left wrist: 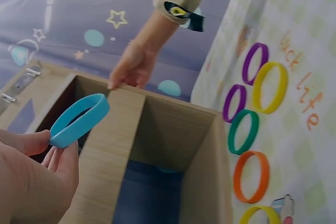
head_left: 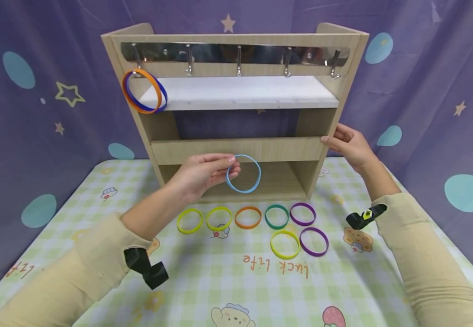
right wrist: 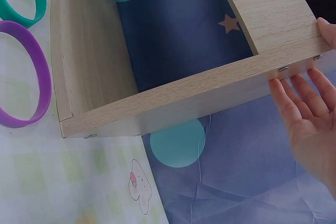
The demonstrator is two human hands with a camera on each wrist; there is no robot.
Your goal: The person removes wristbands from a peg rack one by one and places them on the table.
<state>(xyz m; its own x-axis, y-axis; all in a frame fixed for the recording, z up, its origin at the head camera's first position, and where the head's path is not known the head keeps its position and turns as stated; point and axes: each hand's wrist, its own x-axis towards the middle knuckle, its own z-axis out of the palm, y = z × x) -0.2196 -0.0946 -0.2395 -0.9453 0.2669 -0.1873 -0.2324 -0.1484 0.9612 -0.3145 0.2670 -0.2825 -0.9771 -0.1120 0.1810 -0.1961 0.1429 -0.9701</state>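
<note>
My left hand (head_left: 197, 176) pinches a light blue silicone wristband (left wrist: 86, 123) between thumb and fingers, holding it up in front of the wooden hook rack (head_left: 269, 149). At the rack's right side my right hand (head_left: 352, 149) grips the side panel, thumb on the front edge and fingers flat against the outer face in the right wrist view. An orange wristband (head_left: 140, 71) and a dark blue wristband (head_left: 165, 98) hang together from the leftmost hook. The other hooks along the metal strip (head_left: 214, 52) carry nothing.
On the checked tablecloth (head_left: 204, 290) before the rack lie several wristbands: yellow ones, an orange wristband (head_left: 248, 227), a green wristband (head_left: 276, 226) and two purple ones. A white shelf (head_left: 240, 93) sits below the hooks. Purple curtain (head_left: 56, 145) hangs behind and around.
</note>
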